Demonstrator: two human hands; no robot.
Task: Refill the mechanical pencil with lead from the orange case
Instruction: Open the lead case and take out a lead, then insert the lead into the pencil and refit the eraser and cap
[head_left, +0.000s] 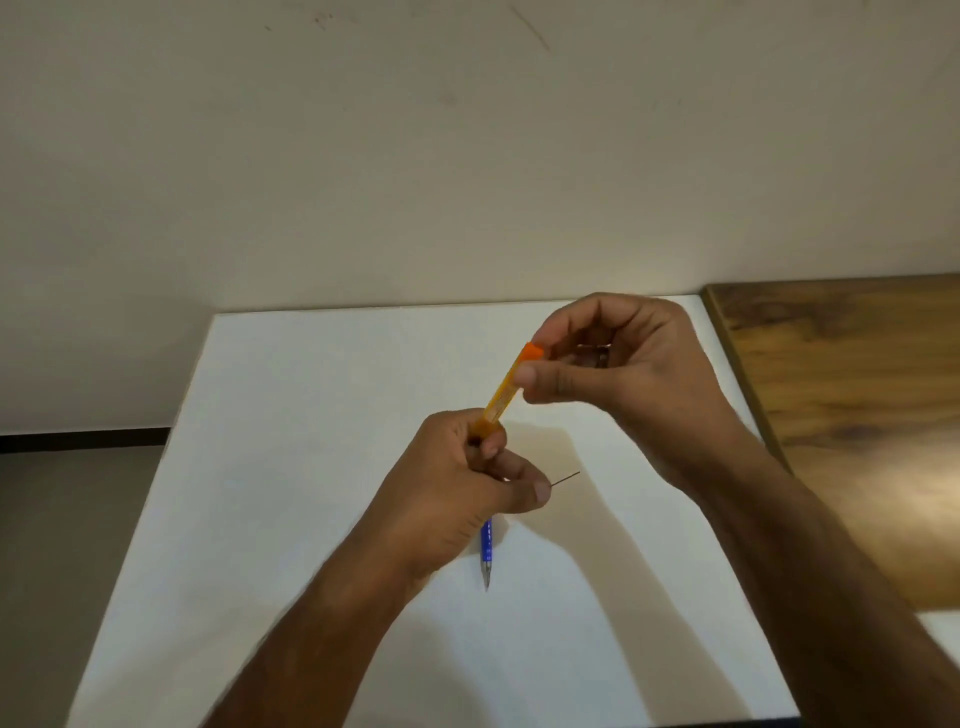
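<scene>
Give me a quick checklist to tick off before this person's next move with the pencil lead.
1. Orange lead case gripped at both ends, left hand low, right hand at the top: ok.
2. A lead is out, jutting from the left hand's fingers: ok.
3. Orange cap seated on the case: cannot tell, the fingertips cover it.
4. Blue mechanical pencil within reach on the white table, tip toward the person: ok.
5. Pencil's filling end open: cannot tell, the left hand hides it.
6. A hand free to pick up the pencil: not ok, both are busy.
</scene>
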